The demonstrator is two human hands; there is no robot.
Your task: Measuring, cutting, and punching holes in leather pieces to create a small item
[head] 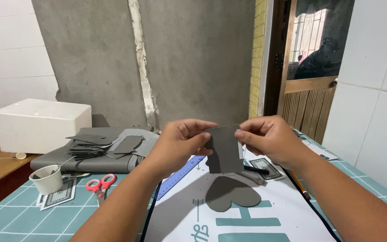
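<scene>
**Both hands pinch a grey cut-out up at chest height**

At the centre of the frame the left hand (180, 139) and the right hand (267, 139) each grip the top edge of a flat dark-grey piece of cut sheet material (224, 152), thumb against fingers, so it hangs upright between them, facing the camera and lifted clear of the tabletop (5, 219). Held by its upper corners, its whole outline stays in view.

Just below it a heart-shaped dark-grey cut-out (231, 193) lies flat on a white printed sheet (287, 210), close under the hands. A blue plastic ruler (180, 177) runs diagonally beneath the left wrist, and a black pen (257, 170) rests near the right one, both within easy reach.

Further toward the lower left sit red-handled scissors (101, 183) and a white paper cup (47, 179). Behind them, in the left middle of the frame, a stack of grey cut scraps (88, 145) lies on larger grey sheets, set back from the working area, beside a white foam box (41, 124).
</scene>
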